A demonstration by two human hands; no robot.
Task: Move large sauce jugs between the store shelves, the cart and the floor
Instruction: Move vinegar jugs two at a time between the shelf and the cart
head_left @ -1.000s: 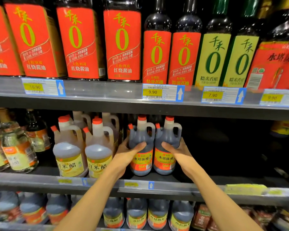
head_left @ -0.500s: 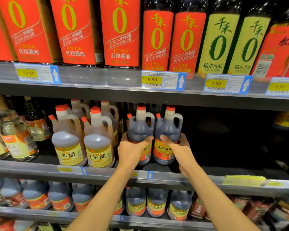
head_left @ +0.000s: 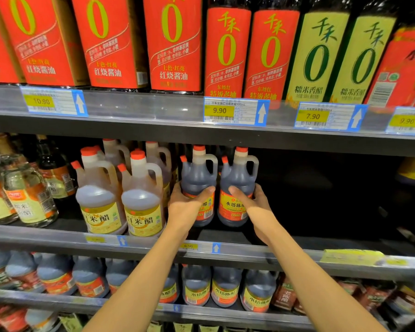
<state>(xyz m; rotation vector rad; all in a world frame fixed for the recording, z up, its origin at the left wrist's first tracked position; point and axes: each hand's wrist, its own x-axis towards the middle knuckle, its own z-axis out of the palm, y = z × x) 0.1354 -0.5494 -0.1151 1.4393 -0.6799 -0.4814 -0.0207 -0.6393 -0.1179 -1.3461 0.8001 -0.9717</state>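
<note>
Reaching over the front edge of the middle shelf (head_left: 153, 245), the left hand (head_left: 187, 204) and right hand (head_left: 252, 202) each wrap one dark sauce jug, left jug (head_left: 197, 178) and right jug (head_left: 237, 183), fingers curled round the bellies. Nearly full of dark liquid, they look heavy and smooth (the moulded handles seem safer). Behind, paler vinegar jugs (head_left: 141, 202) stand alongside.
</note>
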